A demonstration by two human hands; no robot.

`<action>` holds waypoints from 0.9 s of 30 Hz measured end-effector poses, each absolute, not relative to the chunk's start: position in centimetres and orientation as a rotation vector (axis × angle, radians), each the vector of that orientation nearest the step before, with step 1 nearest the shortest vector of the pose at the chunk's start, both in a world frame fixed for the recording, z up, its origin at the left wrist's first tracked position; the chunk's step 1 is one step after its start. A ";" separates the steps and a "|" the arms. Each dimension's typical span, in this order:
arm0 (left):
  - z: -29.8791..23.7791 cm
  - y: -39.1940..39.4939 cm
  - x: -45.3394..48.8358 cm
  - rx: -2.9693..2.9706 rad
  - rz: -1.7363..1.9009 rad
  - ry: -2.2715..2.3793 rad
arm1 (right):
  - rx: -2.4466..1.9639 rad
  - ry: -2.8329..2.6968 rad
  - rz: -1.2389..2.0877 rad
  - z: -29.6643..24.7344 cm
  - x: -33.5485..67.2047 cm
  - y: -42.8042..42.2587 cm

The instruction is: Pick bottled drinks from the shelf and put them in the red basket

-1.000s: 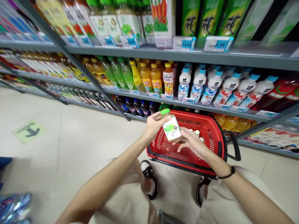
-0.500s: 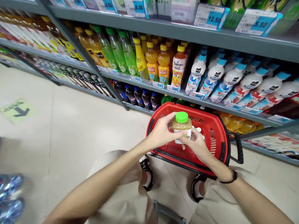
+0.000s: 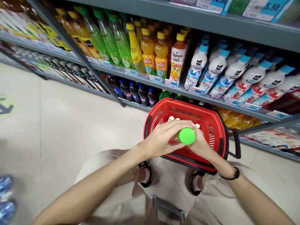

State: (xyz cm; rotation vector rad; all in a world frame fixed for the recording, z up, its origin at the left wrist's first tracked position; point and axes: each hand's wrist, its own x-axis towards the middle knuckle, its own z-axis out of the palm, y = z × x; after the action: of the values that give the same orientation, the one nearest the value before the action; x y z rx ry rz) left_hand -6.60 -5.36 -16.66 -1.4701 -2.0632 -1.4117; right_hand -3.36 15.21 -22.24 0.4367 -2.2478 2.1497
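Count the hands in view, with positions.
2: the left hand grips the left side of the green-capped bottle, and the right hand is against its right side, over the red basket. No other hand shows; both are partly hidden.

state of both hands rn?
Left hand: closed around the green-capped bottle.
Right hand: holding the same bottle from its other side, fingers mostly hidden.

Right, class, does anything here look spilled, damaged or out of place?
Nothing stands out. The green-capped bottles lean left and the blue-capped bottles right, probably just wide-lens distortion. No spill shows on the visible floor. The left hand and right hand hold the green-lidded jar over the red shopping basket.
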 end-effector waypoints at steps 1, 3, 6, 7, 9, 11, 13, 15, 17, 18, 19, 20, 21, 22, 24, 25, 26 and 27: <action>-16.6 -5.4 -6.5 -1.498 -1.372 -2.049 | 0.482 -2.275 2.117 -22.3 -3.4 15.4; -16.5 -5.3 -6.5 -1.533 -1.326 -2.039 | 0.521 -2.301 2.086 -22.5 -3.4 15.7; -16.5 -5.2 -6.5 -1.564 -1.303 -2.036 | 0.533 -2.299 2.064 -22.7 -3.3 16.0; -16.5 -5.2 -6.5 -1.568 -1.304 -2.033 | 0.541 -2.297 2.050 -22.7 -3.3 16.0; -16.6 -5.2 -6.5 -1.564 -1.321 -2.027 | 0.560 -2.293 2.022 -22.6 -3.3 16.1; -16.6 -5.1 -6.4 -1.546 -1.349 -2.039 | 0.543 -2.301 2.022 -22.5 -3.2 16.0; -16.5 -5.0 -6.2 -1.468 -1.419 -2.083 | 0.450 -2.298 2.086 -22.3 -3.0 15.8; -16.3 -4.8 -6.1 -1.258 -1.580 -2.149 | 0.301 -2.251 2.222 -22.0 -2.7 15.5; -16.1 -4.5 -6.3 -0.938 -1.848 -2.182 | 0.175 -2.185 2.380 -21.6 -2.4 15.0; -16.0 -4.4 -6.6 -0.773 -2.006 -2.168 | 0.134 -2.166 2.442 -21.5 -2.3 14.9; -16.0 -4.4 -6.9 -0.618 -2.164 -2.141 | 0.103 -2.160 2.487 -21.3 -2.3 14.7; -15.9 -4.3 -7.3 -0.479 -2.312 -2.104 | 0.076 -2.160 2.517 -21.2 -2.2 14.6; -15.9 -4.3 -7.7 -0.358 -2.441 -2.056 | 0.052 -2.159 2.537 -21.1 -2.2 14.6; -15.9 -4.3 -8.1 -0.249 -2.544 -2.006 | 0.030 -2.151 2.554 -20.9 -2.3 14.5; -16.0 -4.4 -8.6 -0.074 -2.680 -1.910 | 0.006 -2.115 2.625 -20.7 -2.3 14.5; -16.1 -4.4 -8.8 -0.012 -2.723 -1.868 | 0.012 -2.087 2.704 -20.5 -2.3 14.5; -16.2 -4.4 -8.9 0.034 -2.755 -1.830 | 0.030 -2.052 2.816 -20.3 -2.3 14.5; -16.2 -4.4 -8.9 0.062 -2.778 -1.805 | 0.060 -2.011 2.954 -20.0 -2.2 14.5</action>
State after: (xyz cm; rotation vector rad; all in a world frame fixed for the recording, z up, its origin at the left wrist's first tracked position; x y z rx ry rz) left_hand -8.89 -4.41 -16.25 0.0617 -1.8055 -2.7784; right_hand -2.20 14.47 -20.01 0.0596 -2.0107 2.9544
